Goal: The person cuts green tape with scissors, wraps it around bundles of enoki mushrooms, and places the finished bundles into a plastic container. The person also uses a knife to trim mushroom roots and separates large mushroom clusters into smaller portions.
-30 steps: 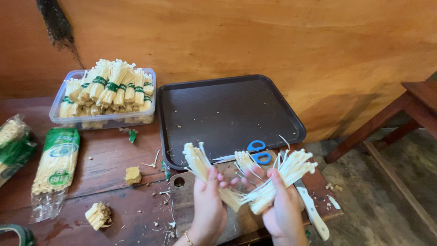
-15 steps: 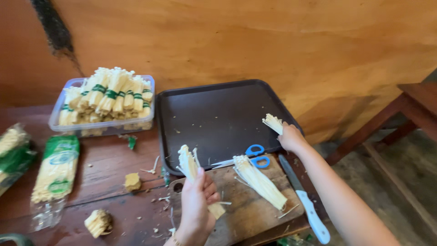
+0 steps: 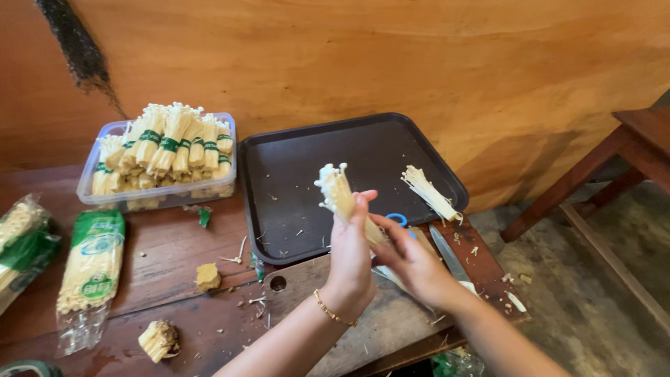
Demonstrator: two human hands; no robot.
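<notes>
My left hand grips a small bundle of pale enoki mushrooms, held upright over the near edge of a dark tray. My right hand is against the lower stems of the same bundle, fingers pinching it. A second small bundle of mushrooms lies on the tray's right side. Under my hands is a wooden cutting board, with blue-handled scissors and a knife partly hidden behind my right hand.
A clear plastic tub at the back left holds several banded mushroom bundles. Packaged mushrooms lie at the left. Cut root ends and scraps litter the wooden table. A wooden bench stands at the right, beside the orange wall.
My right hand left a small bundle on the tray's right side and came back to the bundle in my left hand. My left hand raised its bundle slightly.
</notes>
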